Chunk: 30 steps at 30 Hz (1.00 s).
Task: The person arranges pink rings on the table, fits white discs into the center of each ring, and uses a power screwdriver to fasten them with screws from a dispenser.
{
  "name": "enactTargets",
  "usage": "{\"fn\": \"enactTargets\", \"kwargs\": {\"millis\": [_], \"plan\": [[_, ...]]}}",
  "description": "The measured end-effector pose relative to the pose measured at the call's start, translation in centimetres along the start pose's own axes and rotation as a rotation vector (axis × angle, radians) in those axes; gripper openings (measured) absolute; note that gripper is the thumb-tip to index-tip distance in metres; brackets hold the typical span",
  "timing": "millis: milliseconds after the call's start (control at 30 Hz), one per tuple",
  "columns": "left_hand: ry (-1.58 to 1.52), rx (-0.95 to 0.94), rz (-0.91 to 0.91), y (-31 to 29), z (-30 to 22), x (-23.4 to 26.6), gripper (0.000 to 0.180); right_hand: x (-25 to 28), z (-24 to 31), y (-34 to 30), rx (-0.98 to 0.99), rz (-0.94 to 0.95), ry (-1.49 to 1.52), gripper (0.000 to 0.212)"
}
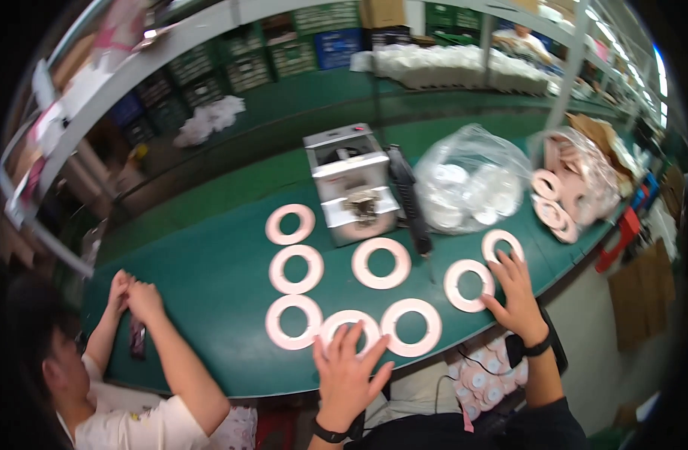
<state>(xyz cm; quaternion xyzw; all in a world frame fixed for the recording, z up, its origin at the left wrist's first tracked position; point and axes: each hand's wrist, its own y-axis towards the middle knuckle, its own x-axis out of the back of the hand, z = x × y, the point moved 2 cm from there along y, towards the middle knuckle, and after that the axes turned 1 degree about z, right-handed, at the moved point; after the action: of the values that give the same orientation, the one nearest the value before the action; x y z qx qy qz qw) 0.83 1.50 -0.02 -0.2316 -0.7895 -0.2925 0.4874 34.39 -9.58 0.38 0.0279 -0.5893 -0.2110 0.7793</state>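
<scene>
Several flat, pale pink rings lie on the green table (209,300). My left hand (350,379) is open over the near edge, its fingers spread on a ring (331,327). Close beside that one are a ring (431,328) on its right and another ring (275,322) on its left. My right hand (519,296) is also open. Its fingertips reach the far-right ring (492,244), and its thumb is at the edge of the neighbouring ring (455,287). Farther in lie a middle ring (360,263) and two more at left, a ring (277,270) and a ring (273,225).
A grey and silver machine (351,180) stands behind the rings, with a long black tool (409,199) beside it. Clear bags hold white parts (449,180) and pink rings (584,176). At left, a co-worker's hands (138,296) rest on the table. Crates (250,71) line the back.
</scene>
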Motion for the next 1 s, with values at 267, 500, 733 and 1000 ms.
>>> {"fn": "enactTargets", "kwargs": {"millis": [267,500,733,1000], "plan": [[-0.01,-0.067,-0.049,-0.6,-0.1,-0.4,0.05,-2.3,0.3,-1.7,-0.021,-0.129,0.018,0.058],[0.021,-0.148,-0.091,-0.5,-0.2,-1.5,0.048,-2.7,-0.1,-1.5,-0.104,-0.288,0.052,0.055],[0.036,-0.154,-0.13,-0.4,-0.2,-1.6,0.044,-3.4,-0.4,-1.2,-0.055,-0.407,0.1,0.053],[0.069,-0.195,-0.139,-1.0,0.3,-2.0,0.044,-4.3,-0.8,-2.0,-0.022,-0.396,0.096,0.054]]}}
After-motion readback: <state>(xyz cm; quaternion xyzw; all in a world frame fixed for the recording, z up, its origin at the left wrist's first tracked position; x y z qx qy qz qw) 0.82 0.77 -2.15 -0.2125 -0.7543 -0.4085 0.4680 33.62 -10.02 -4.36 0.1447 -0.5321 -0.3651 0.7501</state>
